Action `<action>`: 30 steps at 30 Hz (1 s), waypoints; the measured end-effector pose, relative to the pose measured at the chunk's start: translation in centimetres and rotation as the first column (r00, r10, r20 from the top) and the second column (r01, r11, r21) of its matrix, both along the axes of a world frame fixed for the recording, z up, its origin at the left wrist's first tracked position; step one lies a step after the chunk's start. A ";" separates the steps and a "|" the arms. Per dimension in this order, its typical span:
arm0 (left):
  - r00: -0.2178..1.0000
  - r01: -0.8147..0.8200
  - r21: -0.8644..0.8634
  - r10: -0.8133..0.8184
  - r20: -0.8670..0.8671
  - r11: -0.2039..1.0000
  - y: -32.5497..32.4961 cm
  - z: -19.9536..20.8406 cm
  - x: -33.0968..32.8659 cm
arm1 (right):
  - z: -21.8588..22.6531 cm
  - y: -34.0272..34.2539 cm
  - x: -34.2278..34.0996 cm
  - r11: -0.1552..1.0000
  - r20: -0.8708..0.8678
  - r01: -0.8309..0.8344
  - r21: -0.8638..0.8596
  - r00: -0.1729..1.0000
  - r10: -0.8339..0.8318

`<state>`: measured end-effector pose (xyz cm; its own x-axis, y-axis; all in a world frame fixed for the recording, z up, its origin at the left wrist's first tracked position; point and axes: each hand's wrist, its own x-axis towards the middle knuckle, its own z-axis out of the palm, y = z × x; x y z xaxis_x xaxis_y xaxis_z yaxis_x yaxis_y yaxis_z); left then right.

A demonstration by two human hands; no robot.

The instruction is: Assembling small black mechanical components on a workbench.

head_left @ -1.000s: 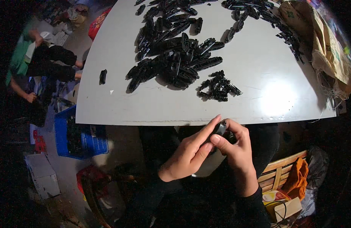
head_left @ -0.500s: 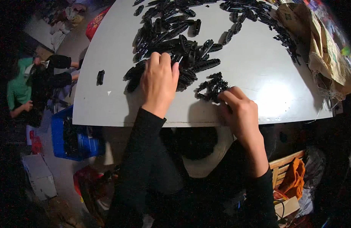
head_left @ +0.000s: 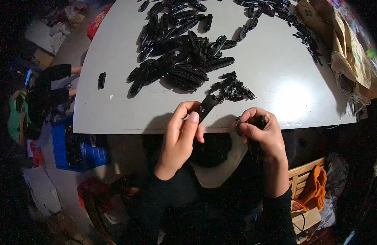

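My left hand [head_left: 178, 141] grips a long black plastic part [head_left: 207, 106] between thumb and fingers, at the table's near edge. Pinched in my right hand [head_left: 268, 132] is a small black plastic piece [head_left: 238, 121]; another dark object [head_left: 262, 121] shows within its curled fingers, too unclear to name. Just beyond both hands lies a small pile of tiny black plastic pieces [head_left: 236, 90]. Farther left spreads a large heap of long black plastic parts [head_left: 186, 77], like the one I hold.
One black part [head_left: 102, 80] lies alone on the left of the white table [head_left: 127, 112]. More small black pieces [head_left: 309, 43] trail along the right, near a brown sack [head_left: 351, 61]. A blue crate [head_left: 62, 151] stands on the floor at left, below another person's arms [head_left: 62, 73].
My left hand has come back from the heap toward me with a long black part in it. My right hand has drawn away from the small pile, holding a small piece.
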<state>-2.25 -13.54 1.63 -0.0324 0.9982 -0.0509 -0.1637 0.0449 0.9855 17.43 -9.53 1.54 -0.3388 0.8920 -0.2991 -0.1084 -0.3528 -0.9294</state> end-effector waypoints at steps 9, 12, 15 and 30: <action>0.994 0.095 -0.028 -0.094 0.051 0.995 -1.4 -0.9 2.2 | 0.0 -2.1 -0.9 0.996 -0.151 0.041 -0.081 0.987 -0.053; 0.993 0.115 -0.011 -0.115 -0.018 0.993 -1.5 -1.6 2.7 | 0.4 -2.8 -1.6 0.989 -0.157 0.100 -0.113 0.981 -0.117; 0.969 0.073 0.145 -0.035 -0.245 0.987 -1.9 -1.3 3.5 | 0.4 -3.4 -2.7 0.986 -0.124 0.149 -0.079 0.980 -0.158; 0.939 0.187 0.151 -0.132 -0.317 0.971 -2.7 -0.3 3.1 | 0.2 -3.7 -2.6 0.996 -0.244 0.036 -0.081 0.968 -0.055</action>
